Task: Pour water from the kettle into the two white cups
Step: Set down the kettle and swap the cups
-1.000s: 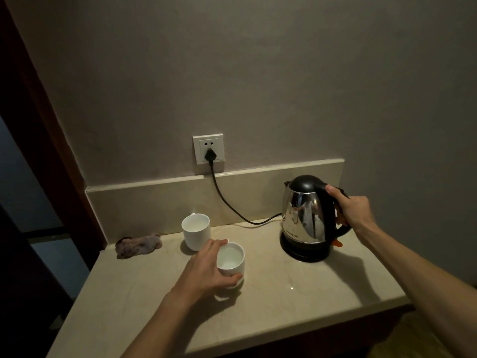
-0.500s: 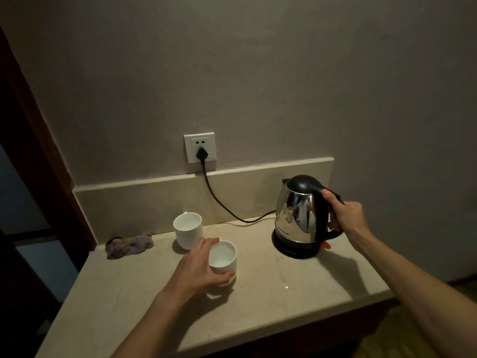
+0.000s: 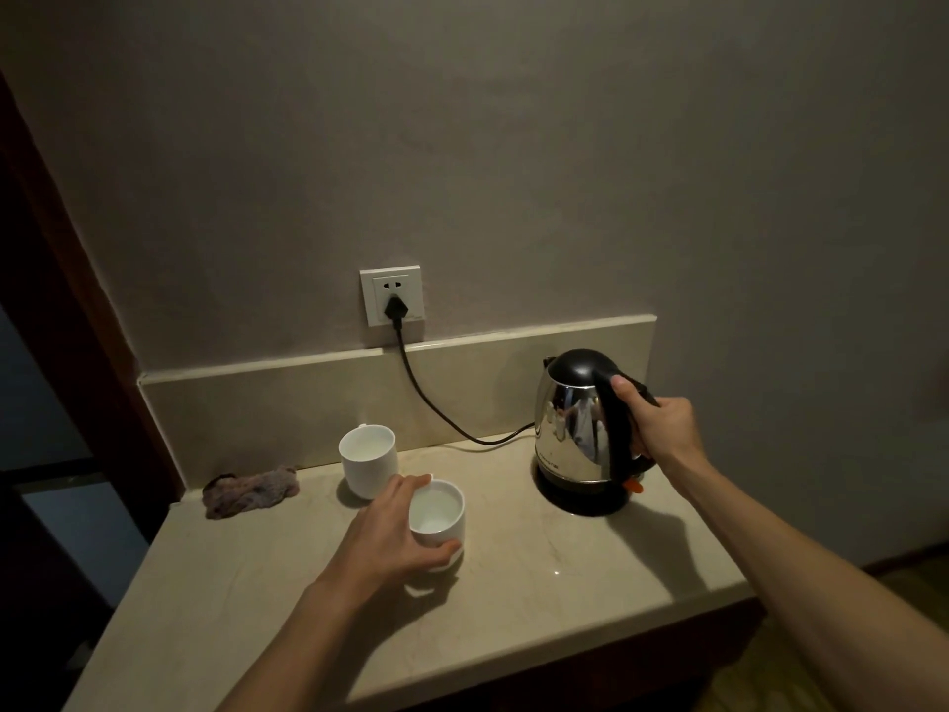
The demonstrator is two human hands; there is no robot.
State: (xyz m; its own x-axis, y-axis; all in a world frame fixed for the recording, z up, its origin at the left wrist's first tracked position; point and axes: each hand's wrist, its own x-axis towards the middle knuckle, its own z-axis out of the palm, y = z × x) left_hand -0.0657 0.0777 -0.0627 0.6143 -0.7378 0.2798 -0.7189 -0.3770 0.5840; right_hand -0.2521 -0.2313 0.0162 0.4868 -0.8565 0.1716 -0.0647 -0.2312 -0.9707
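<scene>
A steel kettle (image 3: 570, 434) with a black lid and handle stands upright on its black base (image 3: 585, 498) at the right of the counter. My right hand (image 3: 662, 429) is wrapped around the kettle's handle. Two white cups sit at the middle left. My left hand (image 3: 390, 531) grips the near cup (image 3: 441, 511) from its left side, fingers and thumb around the wall. The far cup (image 3: 367, 457) stands free behind it, close to the backsplash. Both cups look pale inside; I cannot tell how much water they hold.
A beige stone counter (image 3: 539, 598) ends at a front edge above a dark cabinet. A black cord (image 3: 436, 403) runs from the wall socket (image 3: 393, 295) down to the kettle base. A crumpled purplish cloth (image 3: 251, 493) lies at the back left. A dark doorway is at far left.
The view has shifted slightly; both hands keep the same holds on the near cup and the kettle handle. The kettle stays on its base.
</scene>
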